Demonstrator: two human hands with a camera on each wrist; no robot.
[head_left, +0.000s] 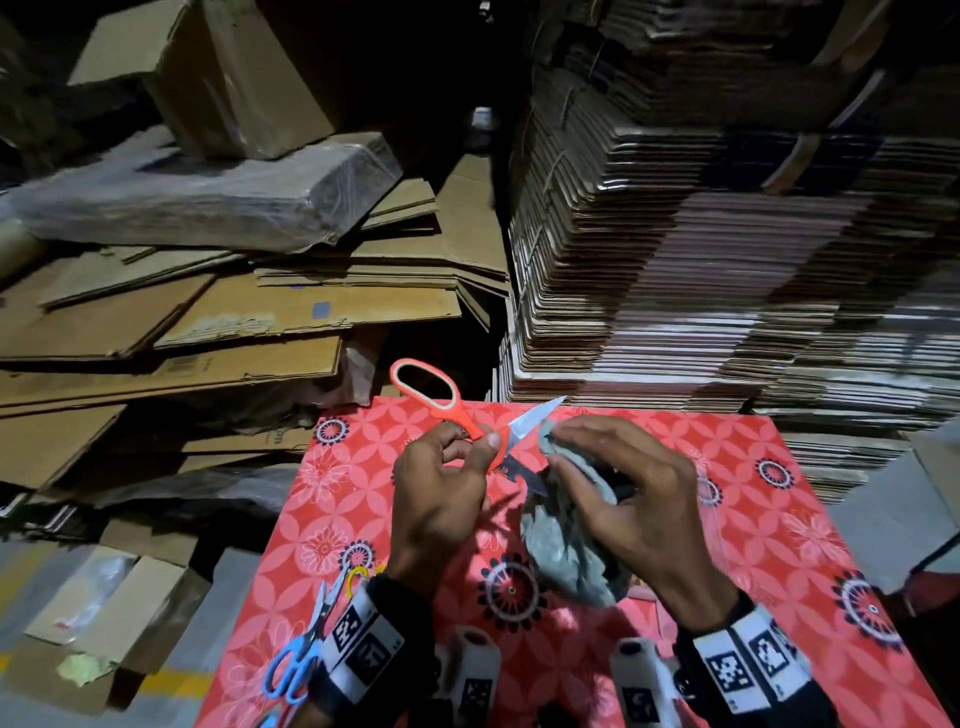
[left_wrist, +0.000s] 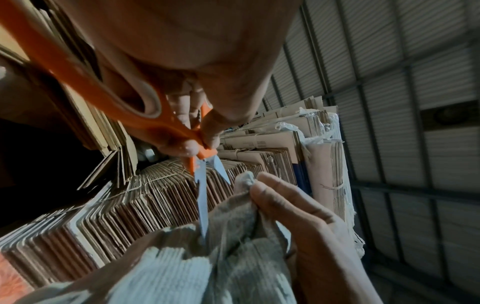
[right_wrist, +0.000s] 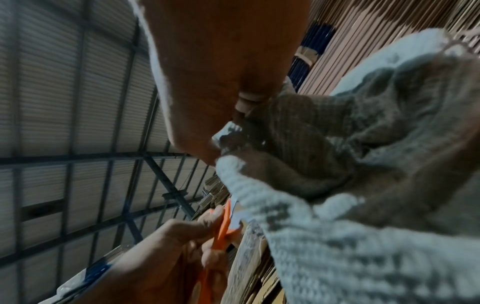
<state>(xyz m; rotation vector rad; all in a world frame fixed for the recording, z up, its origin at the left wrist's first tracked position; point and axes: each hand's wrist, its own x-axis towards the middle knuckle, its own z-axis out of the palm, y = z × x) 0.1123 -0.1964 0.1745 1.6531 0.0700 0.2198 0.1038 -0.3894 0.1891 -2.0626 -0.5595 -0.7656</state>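
grey knit cloth (head_left: 566, 551): crumpled, bunched | orange scissors (head_left: 457, 415): blades apart, just left of cloth, 1 blade tip buried in it

Grey cloth (left_wrist: 182, 273) hides one blade tip of the orange scissors (left_wrist: 155, 125); wristband (head_left: 363, 642) partly covers blue scissors (head_left: 314, 636).

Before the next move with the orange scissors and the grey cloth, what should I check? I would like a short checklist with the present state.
1. Left hand holds the orange scissors near the pivot: ok.
2. Scissors stand open: ok.
3. Long blade runs into the grey cloth: ok.
4. Right hand holds the cloth: ok.
5. Right fingertips away from the free blade: not ok, they lie close beside it.
6. Long blade clean: cannot tell.
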